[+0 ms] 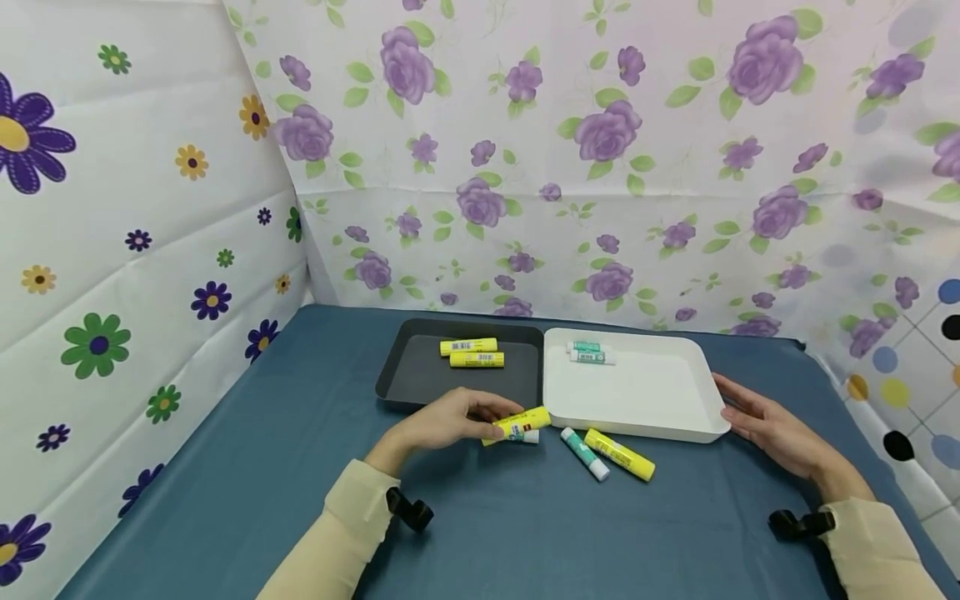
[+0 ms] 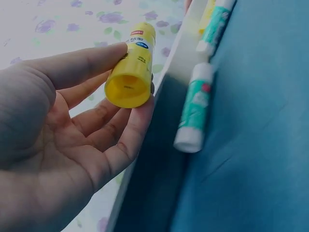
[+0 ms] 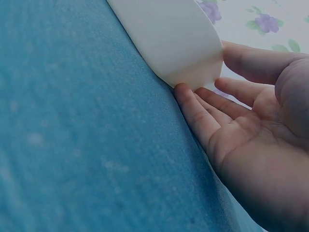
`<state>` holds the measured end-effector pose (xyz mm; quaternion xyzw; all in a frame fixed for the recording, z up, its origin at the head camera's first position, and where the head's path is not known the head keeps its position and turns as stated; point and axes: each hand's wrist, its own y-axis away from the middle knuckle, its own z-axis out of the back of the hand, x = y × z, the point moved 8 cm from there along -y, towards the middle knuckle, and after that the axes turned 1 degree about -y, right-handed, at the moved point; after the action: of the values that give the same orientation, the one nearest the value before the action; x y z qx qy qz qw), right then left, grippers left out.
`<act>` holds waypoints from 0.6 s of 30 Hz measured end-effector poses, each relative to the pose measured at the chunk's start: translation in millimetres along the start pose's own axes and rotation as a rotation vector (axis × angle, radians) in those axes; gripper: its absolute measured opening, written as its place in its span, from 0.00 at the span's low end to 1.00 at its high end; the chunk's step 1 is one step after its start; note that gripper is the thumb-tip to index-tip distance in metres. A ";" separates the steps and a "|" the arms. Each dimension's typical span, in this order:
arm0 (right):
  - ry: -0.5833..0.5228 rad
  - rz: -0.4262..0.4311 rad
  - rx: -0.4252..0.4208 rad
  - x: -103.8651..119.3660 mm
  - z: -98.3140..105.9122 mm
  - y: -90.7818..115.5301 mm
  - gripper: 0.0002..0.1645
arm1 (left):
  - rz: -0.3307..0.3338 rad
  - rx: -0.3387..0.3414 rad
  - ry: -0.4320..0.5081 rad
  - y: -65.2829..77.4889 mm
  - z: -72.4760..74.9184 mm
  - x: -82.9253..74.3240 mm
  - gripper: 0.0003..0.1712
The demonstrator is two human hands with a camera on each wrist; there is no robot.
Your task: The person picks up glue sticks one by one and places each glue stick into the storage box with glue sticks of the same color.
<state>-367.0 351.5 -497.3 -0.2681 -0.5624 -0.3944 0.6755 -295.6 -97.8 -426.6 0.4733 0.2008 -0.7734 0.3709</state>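
Observation:
My left hand [image 1: 450, 421] pinches a yellow glue stick [image 1: 525, 422] between thumb and fingers, just in front of the black tray [image 1: 416, 371]. In the left wrist view the held glue stick [image 2: 133, 72] points its round yellow end at the camera. Below it a green-and-white glue stick [image 1: 532, 437] lies on the table, partly hidden. Another green-and-white glue stick [image 1: 585, 455] and a yellow one [image 1: 619, 455] lie before the white tray [image 1: 645, 392]. My right hand [image 1: 780, 433] touches that tray's right front corner, its fingertips [image 3: 182, 89] against the wall.
Two yellow glue sticks [image 1: 477, 359] lie in the black tray. Two green-and-white ones [image 1: 592, 357] lie in the white tray, which stands right beside it. Blue cloth [image 1: 480, 533] covers the table; a flowered curtain [image 1: 480, 150] hangs behind.

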 end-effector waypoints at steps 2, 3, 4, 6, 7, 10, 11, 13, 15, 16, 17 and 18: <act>0.002 0.004 0.001 -1.1 0.4 0.4 0.41 | 0.008 -0.012 -0.018 0.2 10.6 -1.1 0.25; 0.002 0.005 0.002 -1.8 0.5 0.3 0.41 | 0.011 -0.022 -0.034 0.0 17.2 -1.9 0.25; 0.003 0.004 0.000 -2.4 0.7 0.1 0.41 | 0.014 -0.033 -0.055 -0.3 24.6 -2.7 0.25; 0.005 0.000 -0.006 -3.6 1.2 -0.5 0.41 | 0.032 -0.053 -0.089 -1.9 39.9 -3.1 0.25; 0.006 -0.002 -0.010 -4.2 1.5 -0.7 0.41 | 0.045 -0.061 -0.106 -3.0 47.6 -2.9 0.25; 0.009 -0.010 -0.014 -5.1 2.0 -1.1 0.42 | 0.091 -0.070 -0.156 -7.8 67.9 -1.0 0.25; 0.008 -0.013 -0.015 -5.4 2.1 -1.0 0.42 | 0.104 -0.065 -0.170 -10.1 73.3 0.0 0.26; 0.008 -0.015 -0.015 -5.5 2.6 -0.6 0.42 | 0.127 -0.051 -0.201 -15.3 82.9 3.4 0.25; 0.010 -0.017 -0.017 -5.2 3.2 -0.1 0.42 | 0.146 -0.031 -0.232 -20.1 90.5 7.3 0.25; 0.011 -0.017 -0.017 -4.9 3.4 0.0 0.42 | 0.157 -0.022 -0.248 -22.2 94.1 9.6 0.25; 0.013 -0.018 -0.019 -4.6 3.8 0.1 0.42 | 0.172 -0.015 -0.259 -24.3 97.4 12.3 0.24; 0.015 -0.019 -0.020 -4.2 4.0 0.1 0.42 | 0.189 -0.005 -0.266 -26.0 100.4 14.7 0.24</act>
<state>-369.4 355.8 -500.5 -0.2664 -0.5560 -0.4085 0.6730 -378.0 -153.1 -393.3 0.3826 0.1066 -0.7903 0.4666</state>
